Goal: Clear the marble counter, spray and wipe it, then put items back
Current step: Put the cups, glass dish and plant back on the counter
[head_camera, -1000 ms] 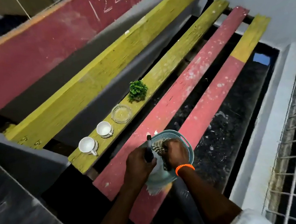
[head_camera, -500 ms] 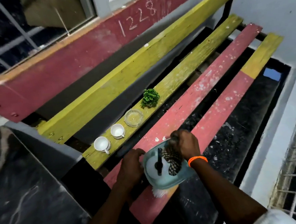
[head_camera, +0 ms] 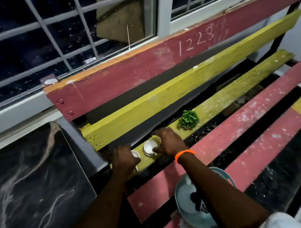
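Lots is hidden here. The left hand [head_camera: 125, 160] covers most of one white cup [head_camera: 135, 154] near the left end of the bench's yellow slat [head_camera: 233, 94]; fingers look curled round it, but I can't tell if they really grip. The right hand [head_camera: 169, 143] sits over the second cup [head_camera: 149, 148], thumb at its rim, fingers spread past it. The small green plant [head_camera: 188, 119] stands just right. The teal basket [head_camera: 186, 199] is half behind the right forearm. The dark marble counter [head_camera: 28, 182] lies left of the bench.

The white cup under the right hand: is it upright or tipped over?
Upright. The white cup stands on the yellow slat, its round mouth facing up; the right hand touches its rim.
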